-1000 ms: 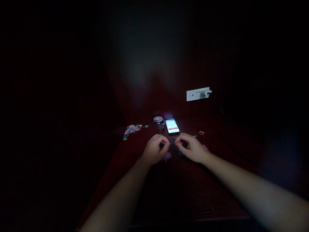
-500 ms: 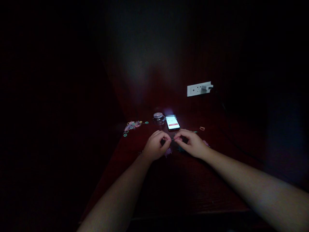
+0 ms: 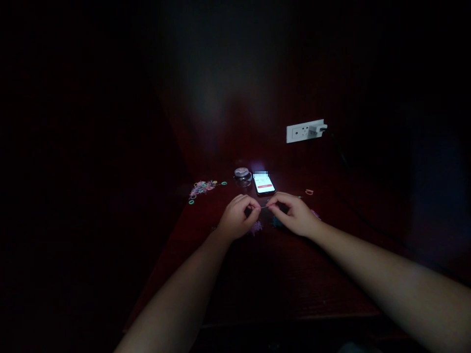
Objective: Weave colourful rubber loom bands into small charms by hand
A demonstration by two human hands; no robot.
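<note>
A thin elastic band [image 3: 264,207] is stretched in a short line between my two hands. My left hand [image 3: 239,215] pinches one end of it between thumb and fingertips. At the other end, my right hand [image 3: 294,214] is closed on it in the same way. Below my left fingers lies a small purple heap of bands [image 3: 256,226]. A teal heap [image 3: 276,222] shows beside my right thumb, partly hidden by that hand. Pink bands [image 3: 315,214] peek out beyond my right wrist.
A mixed pile of coloured bands [image 3: 202,188] lies near the table's left edge. Behind my hands stand a clear lidded jar [image 3: 243,179] and a lit phone [image 3: 264,184]. One orange band [image 3: 309,192] lies at the right. A wall socket [image 3: 304,131] holds a plug with a cable.
The stretch of band between my fingertips is a little longer, my right fingertips having drawn slightly away to the right. The whole view has shifted slightly.
</note>
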